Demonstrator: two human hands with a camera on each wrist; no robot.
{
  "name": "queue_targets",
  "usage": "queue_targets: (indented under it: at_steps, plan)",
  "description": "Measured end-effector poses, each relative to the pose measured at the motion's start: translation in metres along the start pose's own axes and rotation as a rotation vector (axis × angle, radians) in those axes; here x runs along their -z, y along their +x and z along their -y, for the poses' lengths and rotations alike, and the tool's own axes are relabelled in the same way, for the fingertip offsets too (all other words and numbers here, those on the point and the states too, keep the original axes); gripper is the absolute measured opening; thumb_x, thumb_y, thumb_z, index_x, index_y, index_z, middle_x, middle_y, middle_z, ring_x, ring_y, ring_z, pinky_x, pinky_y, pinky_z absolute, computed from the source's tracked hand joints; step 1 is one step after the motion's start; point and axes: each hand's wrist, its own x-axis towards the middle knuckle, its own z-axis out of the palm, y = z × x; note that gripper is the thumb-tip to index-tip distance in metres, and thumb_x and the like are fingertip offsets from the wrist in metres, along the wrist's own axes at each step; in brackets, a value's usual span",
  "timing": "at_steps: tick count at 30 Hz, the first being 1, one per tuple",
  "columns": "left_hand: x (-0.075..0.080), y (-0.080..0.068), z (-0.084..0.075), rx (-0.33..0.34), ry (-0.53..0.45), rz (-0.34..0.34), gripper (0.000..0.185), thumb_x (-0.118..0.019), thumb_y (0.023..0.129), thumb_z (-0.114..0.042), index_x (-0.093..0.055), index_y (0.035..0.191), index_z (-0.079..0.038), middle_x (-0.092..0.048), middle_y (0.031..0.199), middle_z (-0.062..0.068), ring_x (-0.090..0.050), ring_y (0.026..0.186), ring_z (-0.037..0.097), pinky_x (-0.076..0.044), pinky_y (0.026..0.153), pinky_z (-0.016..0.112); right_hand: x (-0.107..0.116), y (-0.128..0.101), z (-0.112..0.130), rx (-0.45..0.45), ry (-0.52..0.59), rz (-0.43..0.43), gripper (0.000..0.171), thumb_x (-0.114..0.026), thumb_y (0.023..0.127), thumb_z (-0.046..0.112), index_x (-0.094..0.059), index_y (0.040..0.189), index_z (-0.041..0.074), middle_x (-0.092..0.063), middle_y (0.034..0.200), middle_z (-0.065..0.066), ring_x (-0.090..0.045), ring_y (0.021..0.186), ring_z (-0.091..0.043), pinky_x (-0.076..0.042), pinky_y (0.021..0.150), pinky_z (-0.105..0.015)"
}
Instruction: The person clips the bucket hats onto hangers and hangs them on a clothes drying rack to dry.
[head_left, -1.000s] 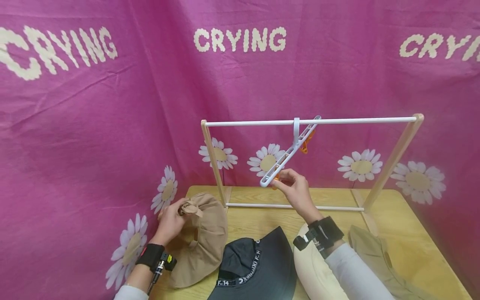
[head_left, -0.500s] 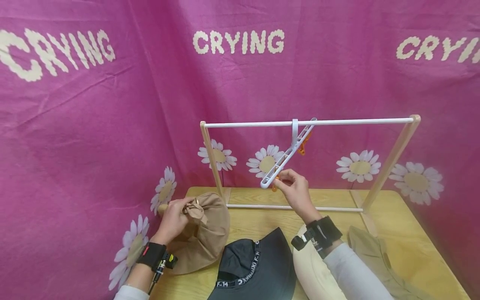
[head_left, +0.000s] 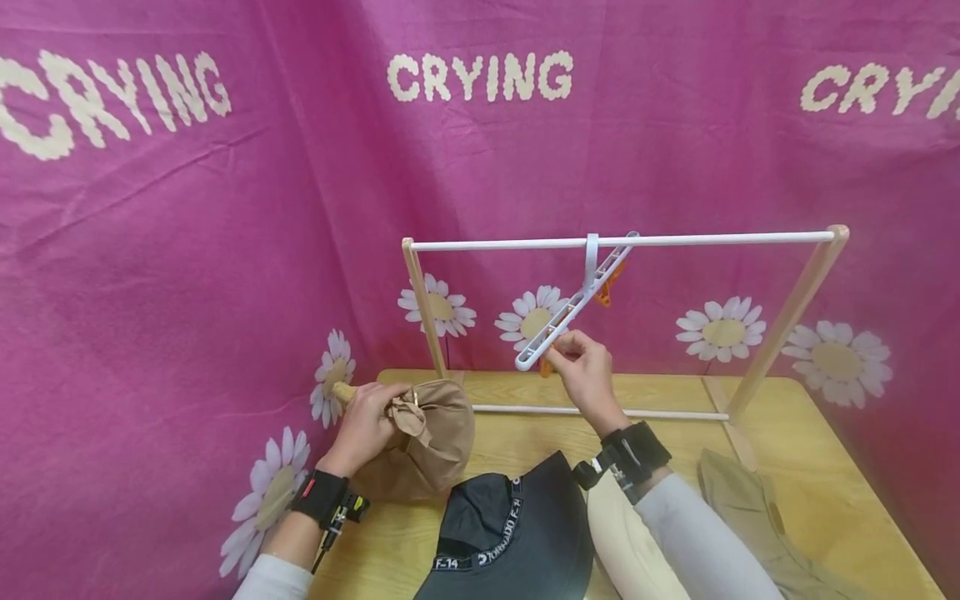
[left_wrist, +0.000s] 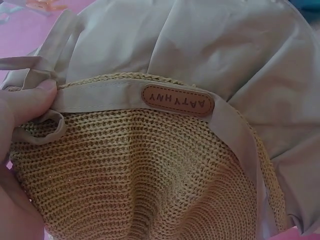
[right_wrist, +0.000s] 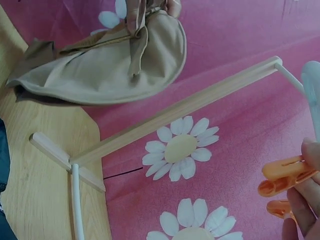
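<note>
Tan hat [head_left: 431, 433]: gripped at its gathered back edge by the left hand [head_left: 367, 425], fingers curled tight round the bunched cloth and ties. Compared with one second ago, the hat has been lifted off its flat position on the table [head_left: 517, 442] and drawn up and rightward; its brim now hangs folded beneath the hand rather than spread out. Material: soft tan fabric over a coarse knitted straw-like crown, with a cloth band bearing an oval brown leather-look label [left_wrist: 177, 100], as the left wrist view shows.

Right hand [head_left: 585, 371]: raised ahead of the left hand, fingertips pinching an orange plastic clothes peg [right_wrist: 287, 175] at the lower end of the white plastic hanger [head_left: 570, 312]. The hanger's lower end sits slightly higher than before; it remains tilted steeply, hooked on the white rail [head_left: 622, 242].

Rail: slim white tube carried on pale wooden uprights [head_left: 423, 308], standing beyond both hands.

Near the wrists: a dark cap [head_left: 510, 533] with a lettered strap between the forearms, a cream hat [head_left: 615, 542] under the right forearm, and a khaki hat [head_left: 750, 508] right of it. Behind everything, a pink daisy-printed cloth [head_left: 225, 250].
</note>
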Motion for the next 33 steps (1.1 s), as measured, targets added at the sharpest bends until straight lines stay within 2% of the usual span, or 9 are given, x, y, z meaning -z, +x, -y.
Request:
queue_targets:
  at_steps: [8,11,18,21,25,28,33]
  plan:
    - [-0.012,0.018,-0.007,-0.005,-0.082,0.03,0.053,-0.06,0.072,0.025,-0.077,0.116,0.0,-0.077,0.105,0.015,-0.072,0.097,0.034,-0.05,0.099,0.056,-0.007,0.004,0.001,-0.015,0.035,0.011,0.006,-0.078,0.089,0.002,-0.073,0.086,0.0,-0.073,0.078,-0.009,-0.063,0.067,-0.002,-0.055,0.064,-0.017]
    - [-0.017,0.025,-0.011,0.003,-0.107,0.054,0.053,-0.059,0.075,0.025,-0.077,0.117,-0.001,-0.077,0.109,0.015,-0.071,0.103,0.035,-0.05,0.1,0.056,-0.009,0.004,0.002,-0.017,0.028,0.004,0.006,-0.079,0.089,0.003,-0.074,0.087,0.0,-0.073,0.078,-0.009,-0.063,0.067,-0.002,-0.055,0.064,-0.018]
    - [-0.028,0.033,-0.019,0.019,-0.181,0.094,0.048,-0.062,0.081,0.025,-0.076,0.12,-0.001,-0.074,0.116,0.016,-0.066,0.115,0.037,-0.045,0.107,0.059,-0.015,0.002,0.009,-0.03,0.017,-0.018,0.009,-0.082,0.088,0.006,-0.076,0.086,0.001,-0.073,0.077,-0.003,-0.061,0.069,-0.003,-0.046,0.063,-0.017]
    - [-0.032,0.036,-0.023,0.018,-0.2,0.103,0.045,-0.065,0.085,0.023,-0.075,0.121,0.0,-0.072,0.119,0.017,-0.063,0.118,0.037,-0.043,0.108,0.061,-0.017,0.001,0.012,-0.038,0.07,-0.008,0.007,-0.081,0.088,0.003,-0.076,0.087,-0.002,-0.073,0.076,-0.006,-0.061,0.067,-0.004,-0.046,0.062,-0.018]
    - [-0.034,0.04,-0.026,0.007,-0.209,0.118,0.048,-0.06,0.085,0.026,-0.075,0.121,-0.001,-0.07,0.125,0.019,-0.06,0.124,0.039,-0.036,0.112,0.064,-0.022,0.001,0.013,-0.059,0.146,0.008,0.004,-0.079,0.088,-0.002,-0.075,0.088,-0.002,-0.073,0.076,-0.011,-0.062,0.065,-0.005,-0.046,0.06,-0.017]
    - [-0.035,0.043,-0.028,0.004,-0.212,0.131,0.047,-0.059,0.086,0.026,-0.075,0.12,-0.001,-0.069,0.128,0.021,-0.058,0.126,0.04,-0.034,0.114,0.063,-0.027,0.002,0.016,-0.072,0.16,0.012,0.003,-0.078,0.087,-0.004,-0.075,0.087,-0.002,-0.073,0.077,-0.008,-0.061,0.067,-0.003,-0.045,0.061,-0.016]
    - [-0.038,0.051,-0.032,0.005,-0.191,0.16,0.05,-0.058,0.085,0.027,-0.077,0.119,-0.005,-0.067,0.132,0.019,-0.054,0.131,0.04,-0.033,0.115,0.062,-0.028,-0.006,0.038,-0.076,0.157,0.026,0.005,-0.074,0.086,-0.01,-0.074,0.086,-0.005,-0.072,0.077,-0.005,-0.06,0.07,-0.003,-0.046,0.063,-0.014]
